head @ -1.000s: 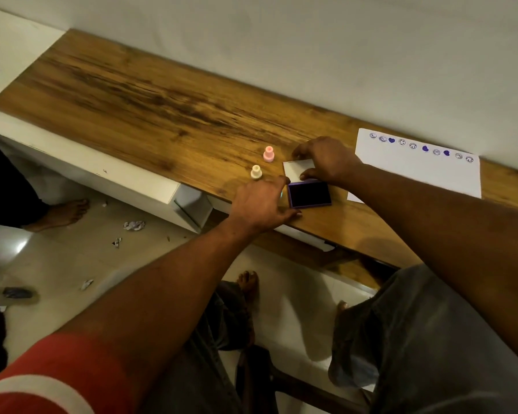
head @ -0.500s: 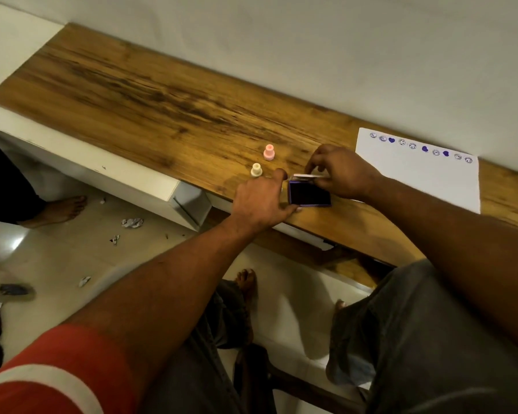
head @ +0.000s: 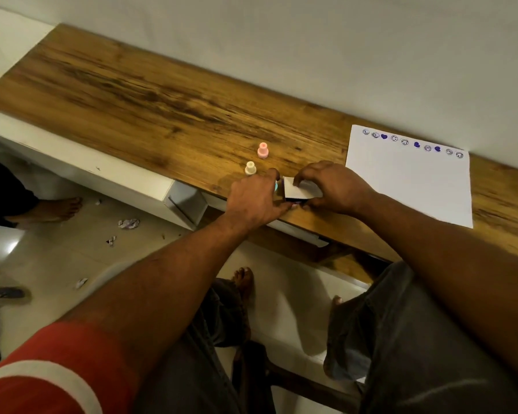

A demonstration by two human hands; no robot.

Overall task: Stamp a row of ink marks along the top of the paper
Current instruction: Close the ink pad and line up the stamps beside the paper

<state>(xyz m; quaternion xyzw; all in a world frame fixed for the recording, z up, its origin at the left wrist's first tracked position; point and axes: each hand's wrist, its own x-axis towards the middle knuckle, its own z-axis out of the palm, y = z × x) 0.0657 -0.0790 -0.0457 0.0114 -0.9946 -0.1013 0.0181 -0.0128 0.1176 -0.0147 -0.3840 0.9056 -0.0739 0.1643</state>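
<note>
**pad_watcher:** So what's the ink pad (head: 295, 199) case doing? All I can see of it is a thin dark sliver at the near edge of the bench (head: 150, 94).

**stampfan22:** Yep, the white lid (head: 299, 189) is tilted low over the tray, almost down on it. You can't see the ink surface, just that dark strip under the lid's front edge. The right hand (head: 332, 186) is curled over the lid, fingers (head: 304, 176) on its top and thumb down at the front edge, so it's gripping the lid. The left hand (head: 256, 195) is pressed against the case's left side. Its fingers are bent, with something light blue (head: 276, 185) peeking out between them, just beside the lid. Can't tell what it is or how firmly it's held.

**pad_watcher:** And the stamps?

**stampfan22:** Two little ones stand upright just past the left fingers. The cream stamp (head: 250, 168) is nearly touching the knuckles, and the pink stamp (head: 263, 150) is a bit farther back. Neither is being touched.

**pad_watcher:** Where's the paper compared to the hands?

**stampfan22:** The paper (head: 410, 186) lies flat on the bench to the right of the right hand, with its near-left corner hidden behind the wrist. The fingers aren't on it. A row of purple marks (head: 413, 143) runs along its far edge, rings and faces mixed with solid hearts, well beyond the fingertips.
</note>
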